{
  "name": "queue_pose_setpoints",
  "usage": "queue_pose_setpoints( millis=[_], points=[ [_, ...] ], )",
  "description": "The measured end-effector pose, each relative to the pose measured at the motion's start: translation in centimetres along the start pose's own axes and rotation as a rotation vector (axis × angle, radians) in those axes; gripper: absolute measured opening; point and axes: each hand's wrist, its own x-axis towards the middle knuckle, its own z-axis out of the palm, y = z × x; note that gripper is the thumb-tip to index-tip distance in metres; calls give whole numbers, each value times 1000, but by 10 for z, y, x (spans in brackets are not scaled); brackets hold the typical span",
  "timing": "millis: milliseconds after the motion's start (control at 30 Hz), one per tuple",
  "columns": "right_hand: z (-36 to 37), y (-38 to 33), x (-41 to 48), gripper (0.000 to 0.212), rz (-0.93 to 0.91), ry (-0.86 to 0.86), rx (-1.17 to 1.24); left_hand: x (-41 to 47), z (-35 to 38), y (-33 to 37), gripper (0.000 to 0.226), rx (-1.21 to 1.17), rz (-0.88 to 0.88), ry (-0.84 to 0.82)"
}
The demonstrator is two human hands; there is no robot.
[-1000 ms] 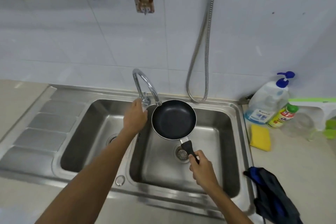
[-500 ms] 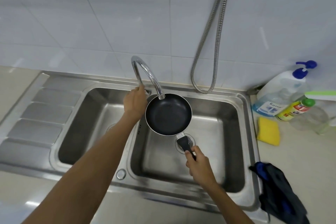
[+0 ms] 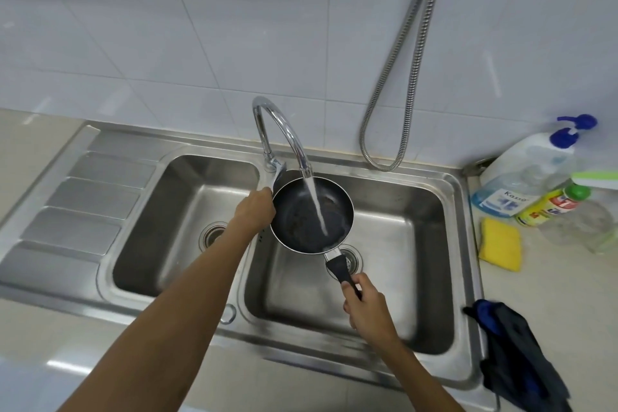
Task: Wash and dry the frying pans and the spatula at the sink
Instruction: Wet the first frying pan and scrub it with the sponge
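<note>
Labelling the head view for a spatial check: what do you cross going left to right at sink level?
Order: drainboard → left basin → left hand → frying pan → yellow sponge.

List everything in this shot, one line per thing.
frying pan: 1, black, held over the right basin under the stream
water stream: 1, clear, runs from the tap into the frying pan
tap: 1, chrome, behind the divider between the basins
sink: 1, steel, two basins, drainboard on the left
shower hose: 1, metal, looped on the wall
pump bottle: 1, clear with blue pump, counter on the right
yellow bottle: 1, green cap, lying by the pump bottle
sponge: 1, yellow, counter right of the sink
cloth: 1, dark blue, front right of the counter
left hand: 1, at the tap's lever, fingers hidden
right hand: 1, grips the frying pan's handle
</note>
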Motion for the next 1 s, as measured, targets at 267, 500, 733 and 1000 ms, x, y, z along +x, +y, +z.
queue_pose_setpoints(
  millis=[267, 500, 733, 1000],
  points=[
    [-8, 9, -6, 12, 22, 40, -28, -1, 2, 1, 24, -32, 1, 26],
    [-13, 17, -10, 12, 13, 59, -70, 7, 6, 1, 23, -548, -186, 82],
    [-20, 20, -8, 13, 12, 68, -70, 17, -13, 0, 32, -1095, -396, 153],
    [-16, 15, -7, 12, 10, 57, -51, 31, -50, 25, 35, -1206, -264, 222]
  ],
)
